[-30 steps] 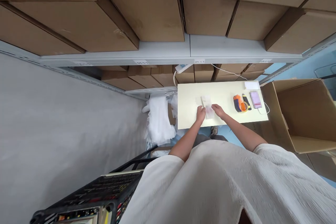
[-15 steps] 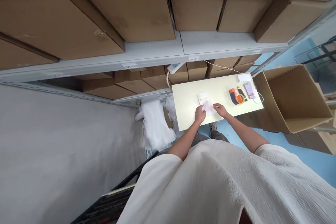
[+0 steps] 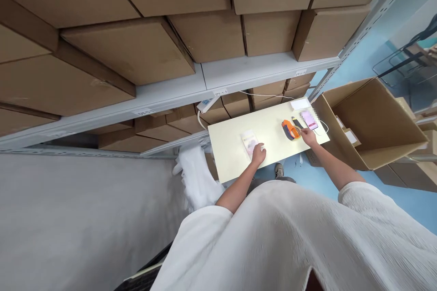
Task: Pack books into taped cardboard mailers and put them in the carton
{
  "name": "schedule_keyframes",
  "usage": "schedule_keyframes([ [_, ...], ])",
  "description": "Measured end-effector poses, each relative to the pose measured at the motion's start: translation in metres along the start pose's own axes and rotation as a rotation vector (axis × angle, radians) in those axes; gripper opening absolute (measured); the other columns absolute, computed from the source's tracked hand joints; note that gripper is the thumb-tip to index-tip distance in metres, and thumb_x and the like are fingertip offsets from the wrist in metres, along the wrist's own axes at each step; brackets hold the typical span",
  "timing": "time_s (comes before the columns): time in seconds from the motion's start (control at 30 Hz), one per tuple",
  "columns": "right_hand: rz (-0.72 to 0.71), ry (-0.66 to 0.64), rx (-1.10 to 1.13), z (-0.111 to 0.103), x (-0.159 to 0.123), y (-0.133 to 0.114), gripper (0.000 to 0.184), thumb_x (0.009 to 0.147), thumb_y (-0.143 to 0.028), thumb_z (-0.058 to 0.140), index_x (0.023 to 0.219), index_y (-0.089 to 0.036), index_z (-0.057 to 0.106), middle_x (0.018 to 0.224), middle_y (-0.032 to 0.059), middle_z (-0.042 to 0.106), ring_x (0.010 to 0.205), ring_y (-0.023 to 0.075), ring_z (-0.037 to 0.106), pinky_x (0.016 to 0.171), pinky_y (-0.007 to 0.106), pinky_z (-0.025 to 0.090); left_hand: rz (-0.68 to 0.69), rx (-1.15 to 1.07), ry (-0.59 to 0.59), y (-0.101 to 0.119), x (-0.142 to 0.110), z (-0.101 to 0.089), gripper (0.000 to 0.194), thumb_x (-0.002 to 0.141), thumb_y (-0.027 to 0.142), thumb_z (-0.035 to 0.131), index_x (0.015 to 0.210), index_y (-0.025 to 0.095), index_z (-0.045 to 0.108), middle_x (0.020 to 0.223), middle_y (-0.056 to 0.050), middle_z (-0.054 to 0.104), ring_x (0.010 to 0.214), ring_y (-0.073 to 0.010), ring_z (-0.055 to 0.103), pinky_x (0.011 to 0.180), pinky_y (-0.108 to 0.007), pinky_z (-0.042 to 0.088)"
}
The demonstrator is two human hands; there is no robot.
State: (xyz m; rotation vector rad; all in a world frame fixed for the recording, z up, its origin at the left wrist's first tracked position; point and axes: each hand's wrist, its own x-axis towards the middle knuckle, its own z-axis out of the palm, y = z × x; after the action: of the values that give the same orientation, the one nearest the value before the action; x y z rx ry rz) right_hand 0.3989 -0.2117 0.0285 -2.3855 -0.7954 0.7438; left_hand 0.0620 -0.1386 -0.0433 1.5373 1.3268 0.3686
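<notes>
A small flat packet in clear wrap (image 3: 250, 142) lies on the pale tabletop (image 3: 227, 154). My left hand (image 3: 259, 153) rests at its lower right corner, fingers loosely bent and apart. Further right, my right hand (image 3: 308, 137) has its fingers closed at the near right edge of an orange tape dispenser (image 3: 289, 129) that sits on the table. The exact grip is too small to see. Just behind that hand lies a yellow-and-black utility knife (image 3: 296, 122), partly hidden by the dispenser.
A phone (image 3: 309, 119) with a cable and a white box (image 3: 300, 103) are at the table's right end. An open carton (image 3: 392, 118) with small white-labelled boxes stands beside it. Shelves of cartons (image 3: 205, 36) rise behind; white wrapping (image 3: 196, 168) hangs at the left.
My right hand has left the packet and moved right to the tape dispenser. My left hand stays by the packet, its fingers looser. The view has shifted, showing boxes in the carton.
</notes>
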Motion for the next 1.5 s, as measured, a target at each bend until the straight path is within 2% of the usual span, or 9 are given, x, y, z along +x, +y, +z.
schedule_keyframes([
  [0.13, -0.063, -0.048, -0.134, -0.009, 0.028, 0.027, 0.033, 0.087, -0.022, 0.063, 0.116, -0.018, 0.079, 0.121, 0.0144, 0.081, 0.108, 0.0290, 0.075, 0.101, 0.041, 0.058, -0.027, -0.004, 0.020, 0.007, 0.002, 0.022, 0.041, 0.090, 0.008, 0.064, 0.128, 0.020, 0.075, 0.140, -0.014, 0.074, 0.138, -0.0301, 0.068, 0.124, -0.048, 0.052],
  [0.23, -0.180, -0.069, -0.264, -0.010, 0.046, 0.044, 0.038, 0.089, -0.019, 0.062, 0.123, -0.017, 0.078, 0.133, 0.0177, 0.075, 0.114, 0.0308, 0.072, 0.101, 0.042, 0.057, -0.061, 0.001, 0.043, 0.009, 0.001, 0.037, 0.040, 0.090, 0.008, 0.063, 0.127, 0.020, 0.075, 0.141, -0.014, 0.074, 0.139, -0.0304, 0.068, 0.124, -0.049, 0.052],
  [0.43, -0.404, -0.128, -0.450, -0.004, 0.067, 0.063, 0.036, 0.095, -0.023, 0.062, 0.126, -0.016, 0.077, 0.132, 0.0195, 0.074, 0.121, 0.0358, 0.065, 0.105, 0.046, 0.052, -0.127, 0.044, 0.066, 0.013, -0.005, 0.058, 0.040, 0.091, 0.008, 0.062, 0.127, 0.019, 0.075, 0.142, -0.016, 0.073, 0.133, -0.0302, 0.070, 0.121, -0.049, 0.053],
  [0.67, -0.503, -0.219, -0.566, 0.001, 0.075, 0.062, 0.039, 0.099, -0.024, 0.059, 0.135, -0.014, 0.070, 0.144, 0.0223, 0.068, 0.130, 0.0383, 0.058, 0.103, 0.045, 0.047, -0.135, 0.071, 0.086, 0.017, -0.006, 0.068, 0.039, 0.090, 0.010, 0.063, 0.126, 0.020, 0.075, 0.139, -0.015, 0.073, 0.127, -0.0298, 0.072, 0.120, -0.051, 0.054],
  [0.97, -0.483, -0.304, -0.611, 0.002, 0.087, 0.048, 0.031, 0.098, -0.015, 0.056, 0.127, -0.013, 0.067, 0.127, 0.0247, 0.075, 0.118, 0.0368, 0.063, 0.096, 0.042, 0.047, -0.146, 0.088, 0.081, 0.021, -0.004, 0.071, 0.035, 0.089, 0.009, 0.066, 0.120, 0.020, 0.077, 0.135, -0.013, 0.074, 0.119, -0.0272, 0.075, 0.117, -0.049, 0.058],
  [1.13, -0.315, -0.254, -0.436, -0.004, 0.097, 0.047, 0.041, 0.089, -0.018, 0.069, 0.130, -0.016, 0.066, 0.114, 0.0207, 0.079, 0.108, 0.0357, 0.070, 0.089, 0.039, 0.053, -0.147, 0.093, 0.083, 0.025, -0.005, 0.065, 0.033, 0.090, 0.010, 0.066, 0.119, 0.021, 0.077, 0.134, -0.012, 0.074, 0.116, -0.0266, 0.075, 0.115, -0.049, 0.059],
  [1.3, -0.120, -0.176, 0.036, -0.024, 0.100, 0.021, 0.052, 0.081, -0.033, 0.080, 0.129, -0.020, 0.065, 0.113, 0.0124, 0.080, 0.101, 0.0287, 0.075, 0.092, 0.040, 0.060, -0.130, 0.073, 0.086, 0.027, -0.006, 0.060, 0.033, 0.090, 0.011, 0.066, 0.120, 0.020, 0.077, 0.135, -0.013, 0.075, 0.116, -0.0262, 0.075, 0.114, -0.048, 0.060],
  [1.37, -0.088, -0.254, 0.291, -0.032, 0.092, -0.002, 0.060, 0.078, -0.035, 0.082, 0.133, -0.021, 0.064, 0.113, 0.0106, 0.080, 0.098, 0.0257, 0.076, 0.092, 0.041, 0.062, -0.128, 0.075, 0.084, 0.027, -0.007, 0.057, 0.032, 0.091, 0.010, 0.066, 0.119, 0.020, 0.077, 0.136, -0.013, 0.074, 0.116, -0.0261, 0.076, 0.114, -0.047, 0.059],
  [1.5, -0.211, -0.604, 0.654, -0.039, 0.054, -0.060, 0.063, 0.075, -0.033, 0.080, 0.135, -0.023, 0.065, 0.111, 0.0068, 0.078, 0.098, 0.0241, 0.076, 0.093, 0.042, 0.064, -0.095, 0.061, 0.070, 0.023, -0.010, 0.045, 0.032, 0.091, 0.008, 0.065, 0.118, 0.019, 0.077, 0.136, -0.014, 0.074, 0.116, -0.0258, 0.076, 0.115, -0.047, 0.059],
])
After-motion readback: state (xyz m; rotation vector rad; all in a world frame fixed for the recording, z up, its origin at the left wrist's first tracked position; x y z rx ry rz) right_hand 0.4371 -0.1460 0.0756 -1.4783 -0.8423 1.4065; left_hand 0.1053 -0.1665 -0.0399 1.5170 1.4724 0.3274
